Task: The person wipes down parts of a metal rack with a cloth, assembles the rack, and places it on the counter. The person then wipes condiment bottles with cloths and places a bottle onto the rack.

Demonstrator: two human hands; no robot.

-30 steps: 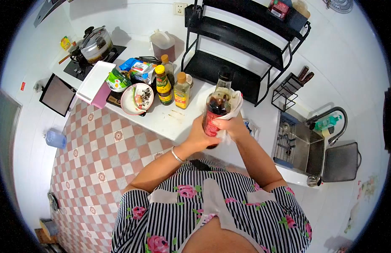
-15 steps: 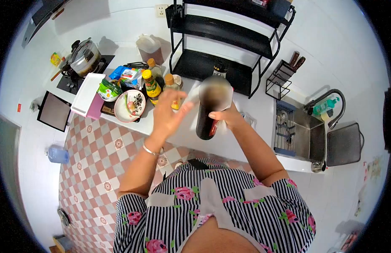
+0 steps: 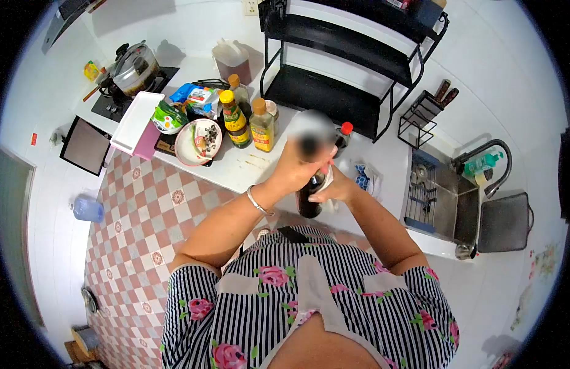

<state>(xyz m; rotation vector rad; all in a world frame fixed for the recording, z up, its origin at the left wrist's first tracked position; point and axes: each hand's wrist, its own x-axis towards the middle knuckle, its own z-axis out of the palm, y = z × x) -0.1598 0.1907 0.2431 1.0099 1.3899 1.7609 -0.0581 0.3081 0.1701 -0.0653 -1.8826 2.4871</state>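
My right hand [image 3: 335, 186] is wrapped round a dark bottle [image 3: 309, 203], with something white, like a cloth or tissue, against its side. My left hand [image 3: 292, 169] is closed round the bottle's upper part; a blurred patch hides the top and some of the fingers. The bottle is over the counter's front edge, close to my body. Behind my hands stands another dark bottle with a red cap [image 3: 346, 129]. Left of my hands are a yellow-capped sauce bottle [image 3: 235, 123] and a brown-capped bottle [image 3: 262, 129].
A bowl with chopped food [image 3: 199, 138] sits by seasoning bags [image 3: 195, 101] and a pink-and-white box [image 3: 136, 126]. A pot [image 3: 135, 69] is on the stove at far left. Behind stands a black rack [image 3: 322, 92]; the sink [image 3: 442, 206] and knife holder [image 3: 422, 117] are right.
My left hand has moved right, from open with spread fingers to closed round the bottle's upper part. The bottle has come slightly nearer my body. The view has shifted a little.
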